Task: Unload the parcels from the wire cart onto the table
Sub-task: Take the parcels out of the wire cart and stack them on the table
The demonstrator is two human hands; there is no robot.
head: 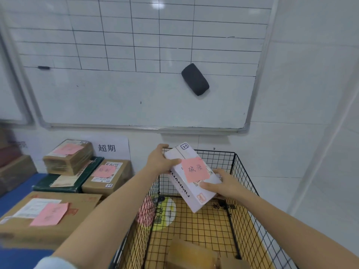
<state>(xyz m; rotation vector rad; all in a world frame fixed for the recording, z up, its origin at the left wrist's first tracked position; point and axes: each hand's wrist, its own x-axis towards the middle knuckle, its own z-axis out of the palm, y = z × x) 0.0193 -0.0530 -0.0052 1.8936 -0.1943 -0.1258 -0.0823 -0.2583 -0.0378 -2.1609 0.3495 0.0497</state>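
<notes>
Parcel: white rectangular cardboard box [191,176], pink note attached, is held tilted above the black wire cart [242,191], clearing its rim.
Grip: box ends are clasped by left hand [161,161] and right hand [225,184], steadying it.

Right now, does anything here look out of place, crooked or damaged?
Nothing looks damaged or spilled. The white box is tilted only because the left hand and right hand hold it over the wire cart. The black eraser sits crooked on the whiteboard.
</notes>
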